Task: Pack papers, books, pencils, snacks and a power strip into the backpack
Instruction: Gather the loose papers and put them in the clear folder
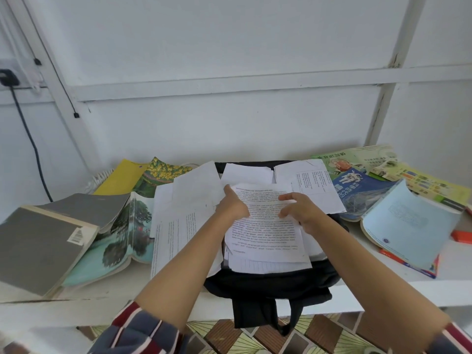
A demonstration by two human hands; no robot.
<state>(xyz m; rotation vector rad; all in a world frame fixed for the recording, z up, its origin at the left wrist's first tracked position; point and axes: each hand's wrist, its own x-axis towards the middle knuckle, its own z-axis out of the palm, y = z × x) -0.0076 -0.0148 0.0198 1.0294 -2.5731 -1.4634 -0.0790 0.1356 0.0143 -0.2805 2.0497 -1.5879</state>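
Loose papers (pixel 196 185) hide most of the black backpack (pixel 268 284) on the worktop (pixel 457 267). The left grip (pixel 231 206) pinches the left edge of the printed sheet (pixel 263 233) lying on top of it. The right grip (pixel 304 213) rests bent-fingered on that sheet, but I cannot tell whether it holds it.

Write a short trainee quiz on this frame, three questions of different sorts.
1. True or false: the backpack stands upright on the floor.
2. Both the left hand and the right hand touch: A) a pencil, B) the printed sheet, C) a power strip?
3. Fill in: the grey book lies to the backpack's ____.
Key: 1 false, it lies on the table; 2 B; 3 left.
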